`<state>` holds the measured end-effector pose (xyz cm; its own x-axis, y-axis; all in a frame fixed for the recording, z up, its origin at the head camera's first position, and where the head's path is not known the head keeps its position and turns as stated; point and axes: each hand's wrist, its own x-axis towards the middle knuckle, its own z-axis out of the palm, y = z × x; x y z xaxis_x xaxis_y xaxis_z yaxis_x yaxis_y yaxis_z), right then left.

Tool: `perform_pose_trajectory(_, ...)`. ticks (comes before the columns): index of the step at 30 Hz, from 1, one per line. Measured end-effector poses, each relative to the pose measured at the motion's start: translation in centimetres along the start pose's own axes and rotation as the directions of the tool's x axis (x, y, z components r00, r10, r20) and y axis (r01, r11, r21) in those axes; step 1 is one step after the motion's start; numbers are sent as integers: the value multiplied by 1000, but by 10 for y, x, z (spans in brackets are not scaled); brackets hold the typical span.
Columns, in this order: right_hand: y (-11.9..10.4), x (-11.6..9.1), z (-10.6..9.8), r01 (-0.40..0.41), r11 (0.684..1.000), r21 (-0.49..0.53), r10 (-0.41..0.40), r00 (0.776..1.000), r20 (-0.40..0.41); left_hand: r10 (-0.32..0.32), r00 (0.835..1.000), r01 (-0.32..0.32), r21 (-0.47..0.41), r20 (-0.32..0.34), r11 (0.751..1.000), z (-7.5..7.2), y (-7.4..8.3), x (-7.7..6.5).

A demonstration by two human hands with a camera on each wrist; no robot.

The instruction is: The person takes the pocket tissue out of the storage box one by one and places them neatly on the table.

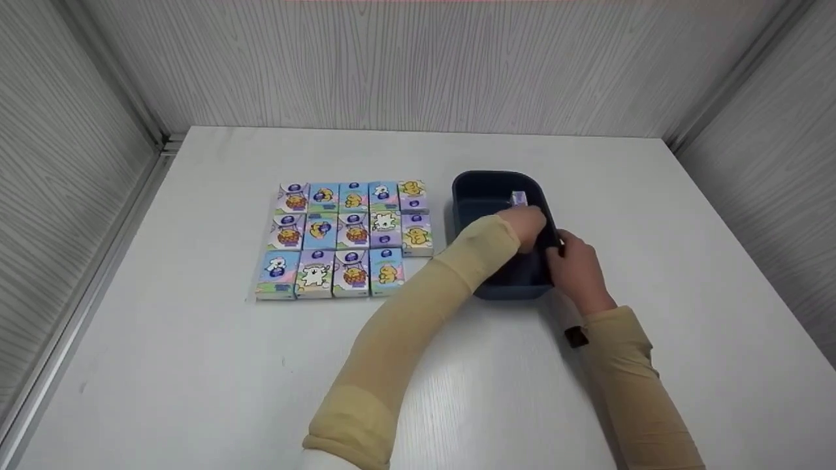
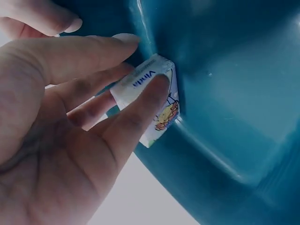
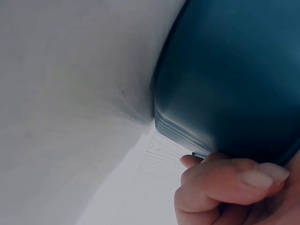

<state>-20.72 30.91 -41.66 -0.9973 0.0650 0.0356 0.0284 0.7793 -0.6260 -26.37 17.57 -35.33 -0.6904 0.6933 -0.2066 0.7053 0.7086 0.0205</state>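
A dark blue plastic bin point(image 1: 503, 292) stands on the table, right of the middle. My left hand point(image 1: 524, 225) reaches down inside it, fingers extended. In the left wrist view a small Vinda tissue pack point(image 2: 161, 117) leans against the bin wall; one finger lies across its face, others reach behind its edge, and the thumb stays apart from it. The head view shows the end of this pack point(image 1: 518, 198) just beyond the fingers. My right hand point(image 1: 578, 267) grips the bin's right side near the front, its thumb at the rim and fingers curled outside.
Left of the bin, several tissue packs point(image 1: 353, 228) with cartoon prints lie side by side in three rows, the front and back rows differing in length. The white table point(image 1: 196, 365) is bounded by grey wood-grain panels point(image 1: 418, 65) at the back and sides.
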Motion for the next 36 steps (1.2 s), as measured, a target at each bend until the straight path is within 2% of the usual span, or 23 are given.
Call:
perform_pose_trajectory(4, 0, 0, 0, 5, 1000, -10, -5, 1000, -6, -23, 1000, 22, -41, -13, 999, -1, 1, 2)
perform_pose_trajectory(7, 0, 0, -1, 4, 1000, -8, -4, 1000, 2, -41, 996, 35, -79, -79, 996, 0, 0, 5)
perform_pose_trajectory(10, -1, 0, -1, 3, 1000, -5, -3, 1000, 2, -67, 986, 53, -90, -154, 995, 1, -1, 8)
perform_pose_trajectory(12, -1, 0, -1, 4, 1000, -2, -4, 1000, -4, -96, 978, 82, -85, -183, 993, 1, -2, 10)
perform_pose_trajectory(18, -1, 1, -1, 4, 1000, -7, -4, 1000, -13, -194, 958, 185, -62, -211, 981, 1, -1, 11)
perform_pose_trajectory(21, -1, 1, 0, -4, 1000, -11, 4, 1000, -8, -192, 957, 189, -35, -216, 981, 1, -1, 10)
perform_pose_trajectory(25, 0, 0, 1, -13, 1000, -6, 13, 1000, 6, -161, 969, 162, -9, -188, 987, 4, 0, 9)
perform_pose_trajectory(28, 0, -1, 1, -8, 1000, -4, 8, 1000, 8, -165, 972, 170, 16, -170, 985, 6, 0, 9)
perform_pose_trajectory(33, -2, -1, 0, 0, 1000, -12, 0, 1000, -11, -239, 958, 258, 106, -160, 960, 6, -1, 5)
perform_pose_trajectory(36, -2, -1, -1, -8, 1000, -16, 8, 1000, -12, -303, 942, 319, 103, -142, 942, 5, -6, 3)
